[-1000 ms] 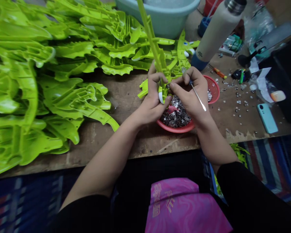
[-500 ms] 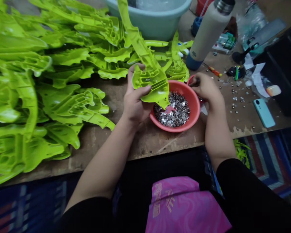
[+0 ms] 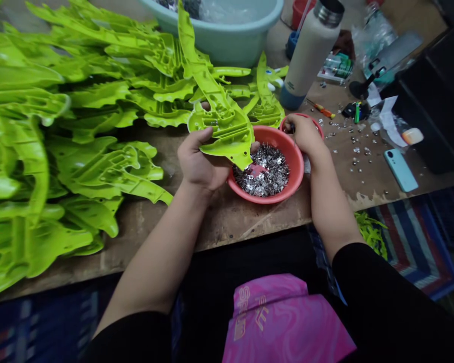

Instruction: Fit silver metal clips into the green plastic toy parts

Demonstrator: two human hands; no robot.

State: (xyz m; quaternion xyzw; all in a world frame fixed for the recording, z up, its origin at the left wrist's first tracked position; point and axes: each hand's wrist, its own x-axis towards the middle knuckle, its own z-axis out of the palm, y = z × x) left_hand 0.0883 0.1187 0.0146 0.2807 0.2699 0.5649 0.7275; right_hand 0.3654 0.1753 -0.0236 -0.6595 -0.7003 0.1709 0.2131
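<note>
Green plastic piece (image 3: 223,126) sits gripped in our left hand (image 3: 200,161), over the red bowl (image 3: 283,171); our right hand (image 3: 302,133) pinches something too small to tell; lettering on the near pink cloth (image 3: 276,322) is unclear.

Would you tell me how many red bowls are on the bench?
2: a red bowl holding silver metal pieces, and a second red bowl behind it, beneath the right hand.

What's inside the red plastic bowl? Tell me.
The red plastic bowl holds a heap of small silver metal pieces; their exact shape is unclear, and the bowl's floor beneath them is covered.
</note>
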